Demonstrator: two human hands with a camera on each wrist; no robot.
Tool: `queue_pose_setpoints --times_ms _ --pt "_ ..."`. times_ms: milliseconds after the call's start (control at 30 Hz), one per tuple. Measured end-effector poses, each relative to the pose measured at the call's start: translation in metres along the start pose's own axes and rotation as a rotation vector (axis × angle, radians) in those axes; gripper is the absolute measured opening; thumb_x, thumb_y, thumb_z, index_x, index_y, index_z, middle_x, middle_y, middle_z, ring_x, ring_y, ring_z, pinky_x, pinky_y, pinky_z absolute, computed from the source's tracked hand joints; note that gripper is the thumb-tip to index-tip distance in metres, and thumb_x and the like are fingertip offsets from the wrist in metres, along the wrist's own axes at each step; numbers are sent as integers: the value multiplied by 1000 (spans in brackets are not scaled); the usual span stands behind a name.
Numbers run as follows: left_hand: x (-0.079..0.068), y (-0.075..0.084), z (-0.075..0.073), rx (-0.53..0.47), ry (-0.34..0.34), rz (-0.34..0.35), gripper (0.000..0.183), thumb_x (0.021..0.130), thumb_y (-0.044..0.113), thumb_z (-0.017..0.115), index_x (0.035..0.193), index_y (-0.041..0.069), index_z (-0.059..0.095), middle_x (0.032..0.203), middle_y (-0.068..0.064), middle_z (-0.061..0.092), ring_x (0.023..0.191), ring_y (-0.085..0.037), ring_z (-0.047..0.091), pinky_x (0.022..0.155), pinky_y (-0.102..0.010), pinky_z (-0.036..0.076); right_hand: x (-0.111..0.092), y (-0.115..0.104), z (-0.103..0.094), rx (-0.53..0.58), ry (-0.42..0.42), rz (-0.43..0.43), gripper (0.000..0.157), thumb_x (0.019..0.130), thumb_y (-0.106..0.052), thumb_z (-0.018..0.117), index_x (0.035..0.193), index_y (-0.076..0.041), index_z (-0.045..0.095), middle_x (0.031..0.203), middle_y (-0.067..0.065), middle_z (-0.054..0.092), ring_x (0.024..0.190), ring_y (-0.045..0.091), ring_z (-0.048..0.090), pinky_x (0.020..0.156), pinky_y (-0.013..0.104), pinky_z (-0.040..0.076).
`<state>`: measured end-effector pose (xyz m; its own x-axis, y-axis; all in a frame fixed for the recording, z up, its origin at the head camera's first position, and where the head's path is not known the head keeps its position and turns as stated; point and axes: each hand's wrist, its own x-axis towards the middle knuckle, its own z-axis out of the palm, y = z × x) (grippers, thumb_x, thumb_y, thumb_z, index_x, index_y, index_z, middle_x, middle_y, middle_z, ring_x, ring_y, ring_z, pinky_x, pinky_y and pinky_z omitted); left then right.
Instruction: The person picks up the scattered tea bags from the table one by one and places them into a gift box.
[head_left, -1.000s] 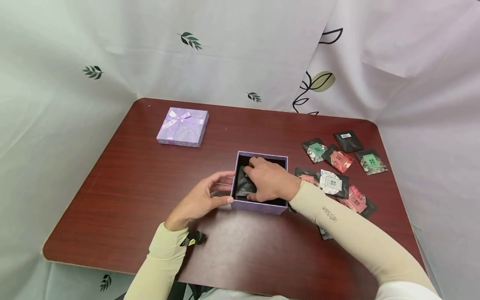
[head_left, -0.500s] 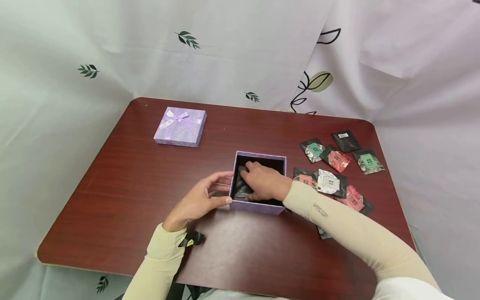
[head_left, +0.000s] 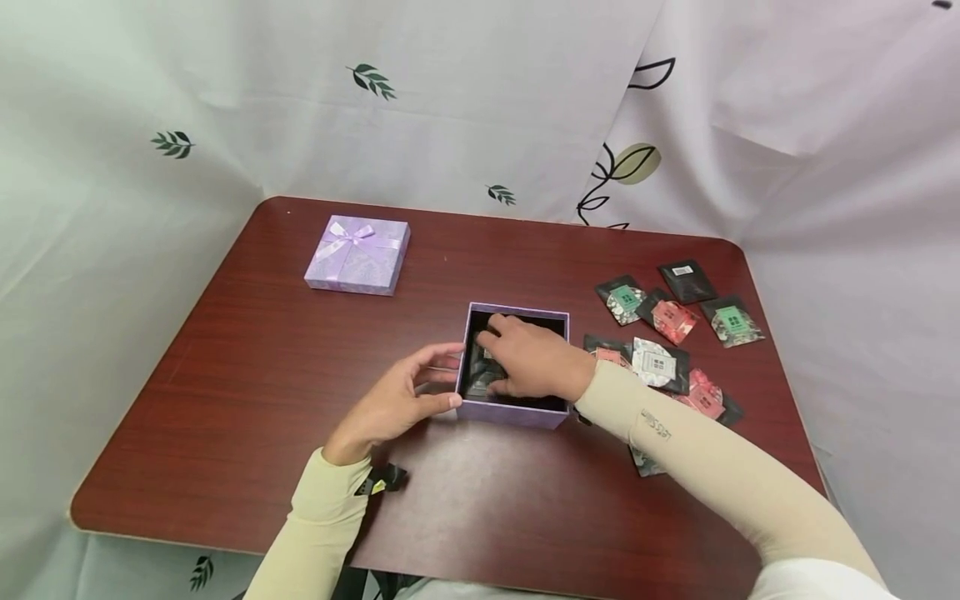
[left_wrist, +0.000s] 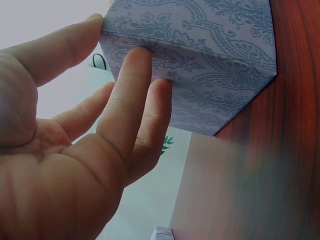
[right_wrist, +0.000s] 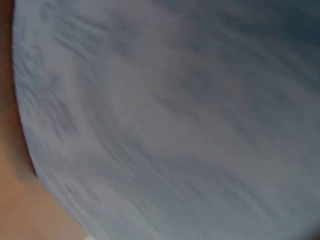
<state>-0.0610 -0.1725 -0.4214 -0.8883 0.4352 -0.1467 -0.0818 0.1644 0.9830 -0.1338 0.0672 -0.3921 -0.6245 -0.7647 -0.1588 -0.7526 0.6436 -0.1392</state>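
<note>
An open purple gift box [head_left: 513,414] with a black lining stands at the middle of the table. My left hand [head_left: 393,400] is at its left side; in the left wrist view the fingertips touch the patterned wall and the thumb reaches the corner edge. From the right, my right hand [head_left: 536,358] reaches into the box, fingers and thumb spread apart over a dark pouch [head_left: 480,379] lying inside. That hand covers part of the pouch and much of the box interior. Blurred patterned box wall [right_wrist: 150,125] fills most of the right wrist view.
The lilac lid [head_left: 358,258] with a ribbon bow lies at the back left. To the right are several flat black pouches with coloured labels, including a green-labelled one [head_left: 733,322] and a white-labelled one [head_left: 660,365]. Pale curtains [head_left: 450,108] surround the table.
My right hand dips slightly left inside the box, then shifts back right, showing more of the pouch. My left hand stays against the box. The head view drifts slightly.
</note>
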Motion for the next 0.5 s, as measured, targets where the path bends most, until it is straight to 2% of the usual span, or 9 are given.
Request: queue_pose_setpoints --times_ms 233,367,433,500 --pt "1 1 2 1 4 8 71 94 1 77 157 3 44 147 -30 54 134 -48 58 97 -28 56 -39 17 -33 120 173 8 64 90 -43 84 141 -9 64 132 7 61 114 22 64 99 43 57" --pt "0 2 2 13 10 12 71 93 1 77 157 2 45 146 -29 54 133 -48 58 102 -38 55 -68 35 -44 160 252 40 65 90 -42 84 141 -8 63 135 6 61 117 22 64 103 45 54" --pt "0 2 2 15 12 7 71 93 1 78 157 3 45 147 -29 54 133 -48 58 105 -45 54 -81 46 -46 179 266 78 66 89 -41 84 142 -9 61 137 4 61 103 19 68 102 45 54" --pt "0 3 2 19 14 5 71 93 1 78 157 4 45 147 -29 54 133 -47 58 106 -50 53 -92 56 -45 201 262 124 69 88 -40 86 144 -11 60 139 3 60 104 18 67 103 46 53"
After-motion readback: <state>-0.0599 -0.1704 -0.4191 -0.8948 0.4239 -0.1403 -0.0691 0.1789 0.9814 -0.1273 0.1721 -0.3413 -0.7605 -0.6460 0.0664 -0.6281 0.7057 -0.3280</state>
